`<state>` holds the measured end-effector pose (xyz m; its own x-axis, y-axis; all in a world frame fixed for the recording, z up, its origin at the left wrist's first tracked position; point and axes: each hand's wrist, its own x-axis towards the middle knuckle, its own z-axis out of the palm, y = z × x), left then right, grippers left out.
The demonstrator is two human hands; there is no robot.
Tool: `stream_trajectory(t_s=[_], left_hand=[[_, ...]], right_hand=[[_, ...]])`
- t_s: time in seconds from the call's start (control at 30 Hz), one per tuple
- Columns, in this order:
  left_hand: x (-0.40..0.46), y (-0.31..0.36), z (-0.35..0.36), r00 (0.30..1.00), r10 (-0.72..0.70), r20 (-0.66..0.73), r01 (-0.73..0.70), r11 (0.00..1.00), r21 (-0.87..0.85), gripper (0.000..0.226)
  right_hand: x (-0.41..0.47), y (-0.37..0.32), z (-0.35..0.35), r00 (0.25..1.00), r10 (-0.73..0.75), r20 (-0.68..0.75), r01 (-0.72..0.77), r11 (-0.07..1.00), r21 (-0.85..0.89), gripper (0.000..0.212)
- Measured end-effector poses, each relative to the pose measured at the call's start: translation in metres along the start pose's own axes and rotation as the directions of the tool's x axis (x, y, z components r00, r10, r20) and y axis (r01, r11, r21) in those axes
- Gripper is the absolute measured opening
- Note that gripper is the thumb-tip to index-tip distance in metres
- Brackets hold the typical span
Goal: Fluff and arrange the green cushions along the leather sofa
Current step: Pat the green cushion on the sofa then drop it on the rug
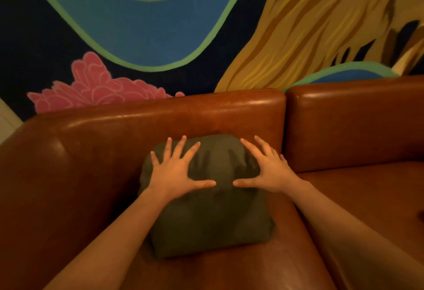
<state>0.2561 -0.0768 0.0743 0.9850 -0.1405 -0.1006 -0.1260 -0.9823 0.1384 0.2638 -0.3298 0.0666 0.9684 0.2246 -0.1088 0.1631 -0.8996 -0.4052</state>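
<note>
A: Left hand (175,171), right hand (267,170): state?

B: Both flat, fingers spread wide, on the green cushion (206,216) directly beneath. Cushion leans on the leather sofa (344,124) backrest in the corner seat, long axis running away from the person. Hands equally near.

A: Writing?

B: None legible.

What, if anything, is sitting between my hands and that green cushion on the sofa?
Nothing visible. The left hand and right hand are spread open right over the front of the green cushion, which leans against the sofa backrest. No other object lies between them.
</note>
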Motion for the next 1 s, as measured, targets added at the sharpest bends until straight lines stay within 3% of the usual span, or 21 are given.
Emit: stream_trajectory(t_s=[0.17, 0.37, 0.57, 0.7, 0.83, 1.0], left_hand=[[-0.017, 0.104, -0.006, 0.985, 0.173, 0.000, -0.173, 0.985, -0.022, 0.096], [-0.057, 0.274, 0.012, 0.902, 0.414, 0.120, -0.416, 0.909, -0.008, 0.094], [-0.142, 0.456, 0.056, 0.746, 0.627, 0.222, -0.640, 0.768, -0.020, 0.094], [-0.226, 0.566, 0.096, 0.596, 0.732, 0.330, -0.756, 0.650, -0.074, 0.094], [-0.324, 0.652, 0.160, 0.469, 0.777, 0.420, -0.823, 0.557, -0.111, 0.092], [-0.427, 0.703, 0.275, 0.390, 0.741, 0.548, -0.851, 0.517, -0.093, 0.096]], right_hand=[[-0.080, 0.045, -0.035, 0.993, 0.084, -0.077, -0.087, 0.996, -0.037, 0.094], [-0.224, 0.140, -0.068, 0.920, 0.346, -0.182, -0.354, 0.935, -0.011, 0.087], [-0.425, 0.241, -0.077, 0.730, 0.656, -0.190, -0.651, 0.753, 0.099, 0.084], [-0.569, 0.293, -0.071, 0.583, 0.797, -0.158, -0.781, 0.604, 0.160, 0.083], [-0.699, 0.333, -0.039, 0.475, 0.876, -0.086, -0.858, 0.483, 0.175, 0.084], [-0.824, 0.374, 0.053, 0.349, 0.936, 0.034, -0.923, 0.338, 0.182, 0.088]])
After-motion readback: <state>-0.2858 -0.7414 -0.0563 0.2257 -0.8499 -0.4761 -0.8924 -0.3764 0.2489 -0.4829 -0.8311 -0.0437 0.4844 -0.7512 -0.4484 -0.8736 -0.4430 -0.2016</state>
